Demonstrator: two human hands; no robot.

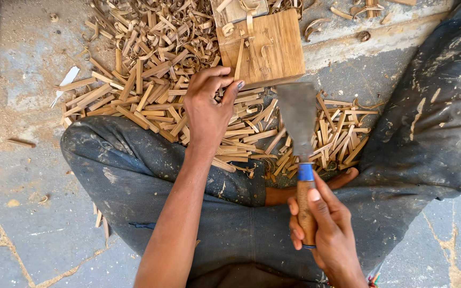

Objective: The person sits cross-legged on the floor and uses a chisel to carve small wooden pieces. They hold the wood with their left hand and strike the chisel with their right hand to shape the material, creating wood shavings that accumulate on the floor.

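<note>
The right hand [321,224] is closed round the wooden handle of a broad-bladed chopping knife [299,125], blade pointing away over a heap of split wooden sticks [150,101] on the concrete floor [28,213]. The left hand [209,104] reaches into the sticks, fingers curled on them, just below a wooden chopping block [268,48]. Curled shavings [172,26] lie beyond, between the person's crossed legs [134,165].

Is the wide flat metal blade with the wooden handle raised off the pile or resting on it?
Cannot tell: the right hand grips the wide flat metal blade by its handle, overlapping the wood strips.
</note>
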